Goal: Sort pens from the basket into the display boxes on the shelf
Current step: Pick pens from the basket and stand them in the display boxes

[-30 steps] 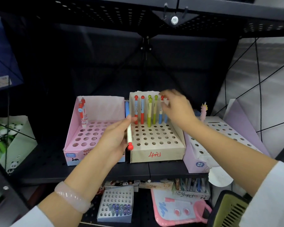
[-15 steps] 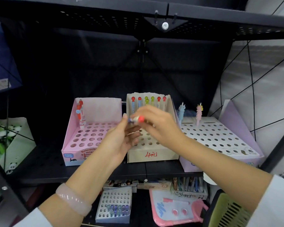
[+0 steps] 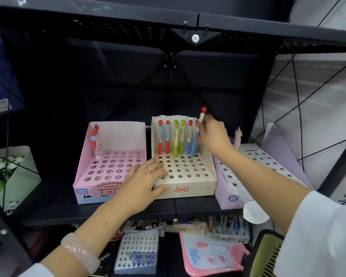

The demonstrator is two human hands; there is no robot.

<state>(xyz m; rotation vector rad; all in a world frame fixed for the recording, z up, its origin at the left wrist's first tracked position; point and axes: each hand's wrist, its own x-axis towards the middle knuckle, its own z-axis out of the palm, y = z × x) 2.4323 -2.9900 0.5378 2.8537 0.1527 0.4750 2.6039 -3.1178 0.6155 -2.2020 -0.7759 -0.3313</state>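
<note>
Our right hand [image 3: 212, 134] pinches the blue pen [image 3: 196, 141], axis near upright w/ tip at a back-row hole of the beige box [image 3: 188, 188]; left hand [image 3: 142, 180], fingers relaxed, steadies its front corner.

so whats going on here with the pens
A person is filling display boxes on a black shelf. The right hand pinches a blue pen with a red cap and is slotting it, tilted, into the back row of the beige box, beside six pens already standing there. The left hand rests open on that box's front left corner. The pink box holds a couple of pens.
</note>
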